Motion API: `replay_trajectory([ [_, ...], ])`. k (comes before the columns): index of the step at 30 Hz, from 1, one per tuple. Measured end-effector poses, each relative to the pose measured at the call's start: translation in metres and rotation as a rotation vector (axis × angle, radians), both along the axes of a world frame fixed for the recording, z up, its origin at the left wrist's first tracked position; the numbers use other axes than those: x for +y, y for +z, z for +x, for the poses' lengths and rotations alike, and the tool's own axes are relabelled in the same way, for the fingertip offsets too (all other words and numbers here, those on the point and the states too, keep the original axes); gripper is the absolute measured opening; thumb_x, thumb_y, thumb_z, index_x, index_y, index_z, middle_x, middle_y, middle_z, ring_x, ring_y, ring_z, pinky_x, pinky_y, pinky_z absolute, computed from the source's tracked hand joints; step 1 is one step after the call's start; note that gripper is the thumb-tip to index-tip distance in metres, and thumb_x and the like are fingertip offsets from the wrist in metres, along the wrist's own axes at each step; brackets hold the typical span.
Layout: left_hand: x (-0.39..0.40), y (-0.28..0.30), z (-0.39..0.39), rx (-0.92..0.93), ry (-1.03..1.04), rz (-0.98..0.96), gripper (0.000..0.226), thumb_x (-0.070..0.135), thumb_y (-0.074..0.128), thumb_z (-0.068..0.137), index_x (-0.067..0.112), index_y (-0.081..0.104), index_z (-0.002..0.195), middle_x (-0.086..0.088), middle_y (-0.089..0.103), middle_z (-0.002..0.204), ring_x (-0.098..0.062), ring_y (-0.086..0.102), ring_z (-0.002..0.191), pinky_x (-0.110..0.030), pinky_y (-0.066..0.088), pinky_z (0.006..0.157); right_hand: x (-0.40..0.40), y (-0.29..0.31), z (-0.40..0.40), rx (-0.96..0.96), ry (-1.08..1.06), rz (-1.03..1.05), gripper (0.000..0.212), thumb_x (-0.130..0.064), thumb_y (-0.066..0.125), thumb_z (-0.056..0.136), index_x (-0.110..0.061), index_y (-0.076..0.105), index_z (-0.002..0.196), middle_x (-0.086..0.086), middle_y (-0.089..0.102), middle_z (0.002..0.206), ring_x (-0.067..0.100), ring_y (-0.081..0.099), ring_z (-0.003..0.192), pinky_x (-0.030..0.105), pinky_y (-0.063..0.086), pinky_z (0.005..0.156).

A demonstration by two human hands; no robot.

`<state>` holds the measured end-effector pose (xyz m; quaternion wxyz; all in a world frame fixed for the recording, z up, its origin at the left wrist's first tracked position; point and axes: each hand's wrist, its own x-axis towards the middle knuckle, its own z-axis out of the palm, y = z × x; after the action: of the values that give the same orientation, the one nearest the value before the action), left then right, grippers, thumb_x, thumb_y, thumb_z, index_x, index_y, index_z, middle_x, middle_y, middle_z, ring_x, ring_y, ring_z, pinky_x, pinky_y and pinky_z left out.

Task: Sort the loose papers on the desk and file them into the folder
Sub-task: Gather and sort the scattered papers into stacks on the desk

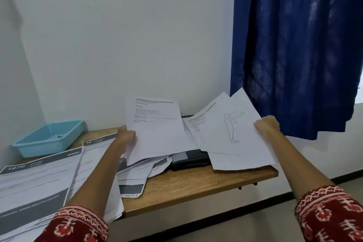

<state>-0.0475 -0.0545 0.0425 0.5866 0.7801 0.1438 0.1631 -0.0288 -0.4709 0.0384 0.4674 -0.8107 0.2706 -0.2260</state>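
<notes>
Red patterned sleeves (78, 224) frame the view. Loose papers (37, 180) cover the desk's (188, 184) left side. Further on, the left hand (125, 135) pinches a text sheet (155, 129) by its left edge; the right hand (267, 124) grips a figure drawing (229, 133) with more sheets. Between them the dark folder (190, 158) lies half buried. Beyond: a blue basket (49, 137), a curtain (298, 45).

Printed sheet (157, 131) and figure-drawing sheets (231, 135) raised, loose papers (39, 179) spread over desk, dark folder (189, 158) half buried
</notes>
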Motion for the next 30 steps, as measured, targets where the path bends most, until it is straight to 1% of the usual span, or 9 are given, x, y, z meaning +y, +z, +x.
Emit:
replay_trajectory([
  [3,-0.010,-0.002,0.004,0.007,-0.010,-0.002,0.036,-0.009,0.041,0.092,-0.008,0.047,0.127,-0.020,0.051,0.133,-0.036,0.047,0.122,-0.036,0.036,0.101,-0.012,0.004,-0.002,-0.049,0.074,0.055,0.014,-0.001,0.055,0.082,-0.007,0.052,0.069,0.011,0.058,0.080,0.025,0.053,0.065,0.029,0.043,0.064],
  [7,-0.022,-0.001,0.008,0.006,-0.017,-0.022,0.036,-0.009,0.041,0.092,-0.007,0.047,0.128,-0.020,0.051,0.133,-0.035,0.047,0.122,-0.035,0.037,0.100,-0.008,-0.004,0.003,-0.003,0.203,0.106,0.007,-0.003,0.065,0.083,-0.003,0.060,0.079,0.017,0.064,0.094,0.030,0.061,0.084,0.033,0.049,0.078],
  [11,-0.022,0.005,0.011,-0.017,0.033,-0.086,0.038,-0.008,0.040,0.093,-0.005,0.044,0.130,-0.018,0.049,0.135,-0.034,0.045,0.124,-0.035,0.035,0.102,0.017,-0.016,0.009,0.014,0.237,0.103,0.006,-0.003,0.065,0.085,0.001,0.062,0.087,0.015,0.062,0.093,0.025,0.056,0.075,0.027,0.045,0.067],
  [14,-0.024,0.012,0.014,-0.033,0.097,-0.145,0.038,-0.007,0.039,0.093,-0.004,0.041,0.131,-0.017,0.047,0.136,-0.034,0.043,0.124,-0.035,0.035,0.102,0.031,-0.021,0.016,0.024,0.199,0.075,0.009,-0.006,0.068,0.084,0.000,0.062,0.088,0.013,0.063,0.095,0.025,0.055,0.079,0.029,0.043,0.070],
  [18,-0.035,0.018,0.018,-0.063,0.130,-0.241,0.038,-0.008,0.039,0.092,-0.001,0.044,0.130,-0.014,0.049,0.134,-0.033,0.046,0.122,-0.033,0.038,0.097,0.035,-0.016,0.018,0.059,0.119,0.040,0.025,-0.012,0.072,0.082,0.002,0.064,0.100,0.014,0.065,0.101,0.026,0.055,0.081,0.028,0.042,0.067],
  [22,-0.042,0.021,0.025,-0.136,0.190,-0.318,0.041,-0.008,0.038,0.091,0.001,0.044,0.131,-0.013,0.050,0.134,-0.032,0.049,0.120,-0.033,0.041,0.098,0.027,-0.014,0.017,0.042,0.106,0.103,0.018,-0.009,0.071,0.082,0.001,0.061,0.093,0.014,0.061,0.095,0.028,0.056,0.081,0.029,0.044,0.068],
  [26,-0.048,0.014,0.033,-0.103,0.183,-0.279,0.043,-0.007,0.037,0.091,0.000,0.042,0.133,-0.013,0.050,0.134,-0.032,0.049,0.119,-0.035,0.040,0.099,0.015,-0.014,0.013,-0.005,0.061,0.064,0.019,-0.007,0.067,0.083,-0.004,0.053,0.071,0.012,0.060,0.084,0.026,0.054,0.072,0.027,0.043,0.061],
  [28,-0.050,0.007,0.035,-0.081,0.186,-0.213,0.041,-0.006,0.038,0.091,-0.002,0.042,0.131,-0.016,0.050,0.133,-0.034,0.049,0.119,-0.037,0.041,0.099,0.008,-0.011,0.010,-0.066,0.017,0.064,0.014,-0.006,0.064,0.083,-0.004,0.056,0.072,0.010,0.059,0.079,0.027,0.056,0.070,0.029,0.047,0.064],
  [30,-0.052,0.000,0.038,-0.038,0.188,-0.127,0.041,-0.004,0.040,0.092,-0.004,0.038,0.132,-0.018,0.047,0.135,-0.035,0.048,0.121,-0.038,0.040,0.100,-0.001,-0.008,0.007,-0.159,-0.045,0.094,0.007,-0.006,0.061,0.084,0.001,0.062,0.083,0.011,0.060,0.082,0.028,0.057,0.072,0.034,0.052,0.070],
])
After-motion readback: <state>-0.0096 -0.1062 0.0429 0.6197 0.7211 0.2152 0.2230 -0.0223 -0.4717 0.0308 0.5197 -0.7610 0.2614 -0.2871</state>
